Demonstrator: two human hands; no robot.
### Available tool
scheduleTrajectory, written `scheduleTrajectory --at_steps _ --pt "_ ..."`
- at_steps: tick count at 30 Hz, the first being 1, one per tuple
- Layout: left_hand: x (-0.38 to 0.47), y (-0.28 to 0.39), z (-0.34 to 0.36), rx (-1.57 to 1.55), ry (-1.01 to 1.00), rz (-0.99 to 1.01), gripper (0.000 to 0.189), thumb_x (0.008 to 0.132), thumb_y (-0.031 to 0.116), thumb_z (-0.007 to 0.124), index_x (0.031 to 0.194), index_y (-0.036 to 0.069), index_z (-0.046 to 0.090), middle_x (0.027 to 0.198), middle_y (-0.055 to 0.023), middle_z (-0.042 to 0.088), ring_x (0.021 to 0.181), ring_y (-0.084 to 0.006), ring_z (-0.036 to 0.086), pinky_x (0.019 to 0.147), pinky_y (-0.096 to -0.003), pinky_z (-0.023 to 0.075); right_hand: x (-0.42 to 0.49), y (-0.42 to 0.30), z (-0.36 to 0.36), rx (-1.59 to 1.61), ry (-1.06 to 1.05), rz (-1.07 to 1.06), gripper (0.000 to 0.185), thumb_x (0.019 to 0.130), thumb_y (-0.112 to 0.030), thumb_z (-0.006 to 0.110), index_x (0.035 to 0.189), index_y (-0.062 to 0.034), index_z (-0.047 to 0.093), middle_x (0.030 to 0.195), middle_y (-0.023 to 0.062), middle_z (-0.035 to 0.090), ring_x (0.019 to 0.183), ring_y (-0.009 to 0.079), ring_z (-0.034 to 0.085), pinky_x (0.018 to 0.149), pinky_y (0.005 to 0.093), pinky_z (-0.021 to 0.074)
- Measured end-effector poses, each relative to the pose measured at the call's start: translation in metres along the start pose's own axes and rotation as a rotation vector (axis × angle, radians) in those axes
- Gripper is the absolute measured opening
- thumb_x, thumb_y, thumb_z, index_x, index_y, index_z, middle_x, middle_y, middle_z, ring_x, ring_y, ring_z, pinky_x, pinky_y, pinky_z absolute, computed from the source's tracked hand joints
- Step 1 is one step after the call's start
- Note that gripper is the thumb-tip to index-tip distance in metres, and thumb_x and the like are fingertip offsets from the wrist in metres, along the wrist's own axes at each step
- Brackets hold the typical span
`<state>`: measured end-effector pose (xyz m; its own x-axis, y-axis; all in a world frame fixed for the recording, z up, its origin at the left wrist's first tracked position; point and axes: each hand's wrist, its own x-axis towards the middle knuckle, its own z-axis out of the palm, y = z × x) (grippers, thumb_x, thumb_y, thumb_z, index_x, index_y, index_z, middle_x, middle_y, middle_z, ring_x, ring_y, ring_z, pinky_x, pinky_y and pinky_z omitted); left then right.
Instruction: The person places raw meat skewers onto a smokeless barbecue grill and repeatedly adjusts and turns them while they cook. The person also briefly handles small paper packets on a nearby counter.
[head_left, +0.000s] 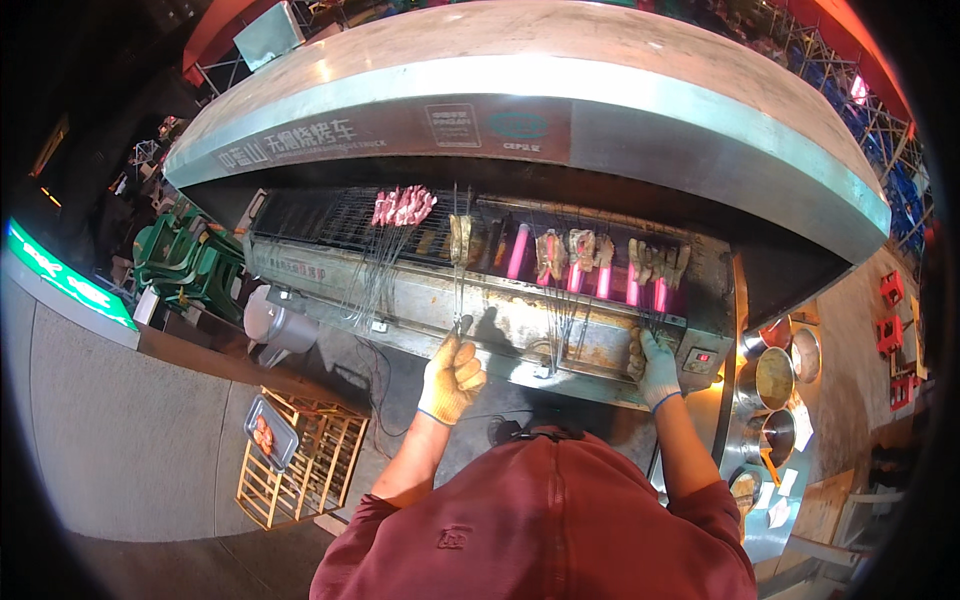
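My left hand (454, 375), in a stained cotton work glove, grips the metal ends of a few skewers of browned meat (460, 240) above the barbecue grill (517, 307). At the grill's right end my right hand (654, 367), gloved too, is closed around the handles of several meat skewers (660, 262) lying over glowing pink heating tubes (517, 251). Between my hands, more cooked meat skewers (574, 247) rest across the tubes with their handles toward me. A bunch of raw pink meat skewers (403, 206) lies on the grate to the left.
A large metal hood (525, 75) overhangs the grill. Right of it, steel pots (774, 379) stand on a side counter (757, 544). At lower left a tray with meat (271, 433) sits on a wooden rack (330, 465). Green stacked chairs (187, 262) are beyond a metal canister (281, 322).
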<state>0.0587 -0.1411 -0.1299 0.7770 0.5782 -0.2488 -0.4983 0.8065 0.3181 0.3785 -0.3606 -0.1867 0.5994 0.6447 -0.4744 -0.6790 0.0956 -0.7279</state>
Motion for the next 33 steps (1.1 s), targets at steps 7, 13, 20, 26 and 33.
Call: scheduleTrajectory --at_steps 7,13,20,26,33 --pt "0.001 0.008 0.008 -0.089 -0.076 -0.026 0.035 0.106 0.027 0.056 0.14 0.016 0.058 0.069 0.0055 0.033 0.049 -0.0071 0.023 0.046 -0.0241 0.0224 -0.002 -0.005 0.003 0.009 0.046 0.05 0.022 0.107 -0.033 0.058 0.105 -0.0139 0.069 0.074 -0.0033 0.062 0.055 0.0078 0.052 0.048 0.0228 0.0417" --pt "0.025 0.007 -0.007 0.247 0.203 0.105 0.035 0.107 0.022 0.054 0.14 0.014 0.058 0.071 0.0045 0.037 0.049 -0.0071 0.027 0.046 -0.0239 0.0242 -0.004 -0.01 0.004 0.041 0.08 0.075 0.021 0.104 -0.033 0.061 0.103 -0.0138 0.068 0.078 -0.0012 0.063 0.059 0.0108 0.056 0.047 0.0247 0.043" --pt "0.058 0.004 -0.043 1.957 0.396 0.71 0.047 0.104 0.024 0.052 0.145 0.002 0.052 0.117 -0.0332 0.067 0.104 -0.0455 0.068 0.09 -0.0465 0.0535 0.001 -0.007 0.006 -0.184 0.258 0.0 0.023 0.103 -0.033 0.061 0.095 -0.0131 0.069 0.075 0.0015 0.066 0.055 0.0156 0.056 0.046 0.0306 0.0416" --pt "0.058 -0.005 -0.041 2.079 0.426 0.709 0.048 0.103 0.022 0.055 0.147 0.004 0.049 0.111 -0.0288 0.071 0.097 -0.0462 0.069 0.083 -0.0484 0.0544 -0.006 -0.016 0.013 -0.243 0.355 0.021 0.029 0.105 -0.039 0.056 0.086 -0.0177 0.06 0.065 -0.0033 0.052 0.048 0.011 0.042 0.042 0.0281 0.0296" --pt "0.046 0.001 -0.037 1.869 0.353 0.812 0.045 0.105 0.017 0.05 0.148 0.004 0.05 0.121 -0.0299 0.068 0.108 -0.045 0.068 0.092 -0.0452 0.0525 -0.065 -0.02 -0.02 0.636 -0.252 0.287 0.033 0.106 -0.039 0.054 0.085 -0.015 0.056 0.063 -0.0048 0.037 0.046 0.0079 0.03 0.04 0.0235 0.0237"
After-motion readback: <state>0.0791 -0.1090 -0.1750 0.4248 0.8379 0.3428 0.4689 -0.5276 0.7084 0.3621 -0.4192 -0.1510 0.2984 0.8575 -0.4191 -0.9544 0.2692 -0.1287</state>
